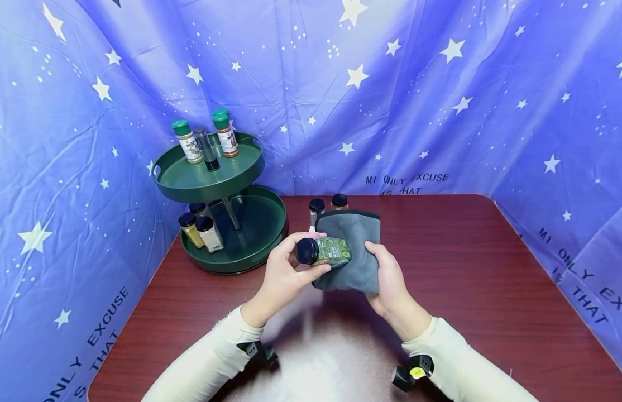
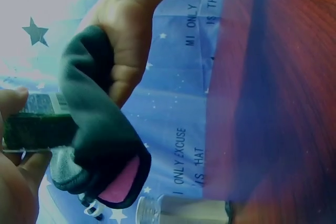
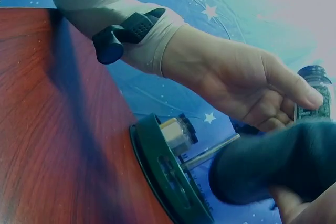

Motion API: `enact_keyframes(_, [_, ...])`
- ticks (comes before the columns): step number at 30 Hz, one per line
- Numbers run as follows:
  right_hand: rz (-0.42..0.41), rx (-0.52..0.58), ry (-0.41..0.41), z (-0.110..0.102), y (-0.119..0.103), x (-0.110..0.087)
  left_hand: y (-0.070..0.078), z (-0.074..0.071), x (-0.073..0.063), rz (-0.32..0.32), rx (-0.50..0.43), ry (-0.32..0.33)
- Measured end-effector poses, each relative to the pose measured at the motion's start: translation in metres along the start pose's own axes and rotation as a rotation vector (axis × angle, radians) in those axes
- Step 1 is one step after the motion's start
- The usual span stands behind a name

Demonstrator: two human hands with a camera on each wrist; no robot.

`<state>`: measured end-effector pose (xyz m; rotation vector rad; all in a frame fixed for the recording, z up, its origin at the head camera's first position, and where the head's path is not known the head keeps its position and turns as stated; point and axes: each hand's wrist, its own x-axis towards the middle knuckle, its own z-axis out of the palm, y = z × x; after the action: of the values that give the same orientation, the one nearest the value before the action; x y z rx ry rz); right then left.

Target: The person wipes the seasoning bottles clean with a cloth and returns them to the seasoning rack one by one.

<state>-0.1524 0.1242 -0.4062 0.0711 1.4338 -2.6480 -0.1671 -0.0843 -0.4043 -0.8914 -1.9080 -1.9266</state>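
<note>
A glass spice jar (image 1: 333,252) with green flakes inside and a black lid lies tilted in my left hand (image 1: 283,273), pinched between thumb and fingers. My right hand (image 1: 390,279) grips a grey cloth (image 1: 363,229) with a dark edge, and the cloth lies against the base end of the jar. In the left wrist view the cloth (image 2: 100,108) wraps past the jar's end and shows a pink patch. The right wrist view has the jar (image 3: 317,93) upright above the cloth (image 3: 278,161). Part of the right fingers is hidden behind the cloth.
On the left stands a two-tier green turntable rack (image 1: 235,262). Green-capped shakers (image 1: 190,146) are on its upper tier, and black-lidded jars (image 1: 210,237) on the lower. Two more black-lidded jars (image 1: 316,206) stand behind the cloth on the red-brown table (image 1: 467,268). A starry curtain (image 1: 441,100) surrounds it.
</note>
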Motion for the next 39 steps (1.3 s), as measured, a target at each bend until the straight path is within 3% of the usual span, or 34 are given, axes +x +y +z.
enact_keyframes(6, [0.033, -0.061, 0.002, -0.001, -0.004, 0.002, 0.003, -0.004, 0.004, 0.038, 0.059, -0.006])
enact_keyframes(13, [-0.058, -0.114, -0.008, -0.003, -0.012, 0.002, 0.001, -0.009, 0.008, -0.007, 0.082, 0.042])
enact_keyframes(19, [-0.156, -0.054, 0.049, -0.002, -0.016, 0.0, 0.0, -0.01, 0.009, -0.019, 0.076, 0.06])
enact_keyframes(26, [-0.256, 0.046, 0.058, -0.004, -0.015, 0.002, 0.001, -0.003, 0.003, -0.018, 0.044, 0.026])
enact_keyframes(32, [-0.183, 0.016, 0.038, -0.004, -0.011, 0.004, 0.001, 0.003, -0.001, 0.044, 0.014, -0.024])
enact_keyframes(39, [-0.064, -0.056, 0.0, -0.004, -0.01, 0.005, 0.004, 0.003, -0.002, 0.09, 0.078, -0.012])
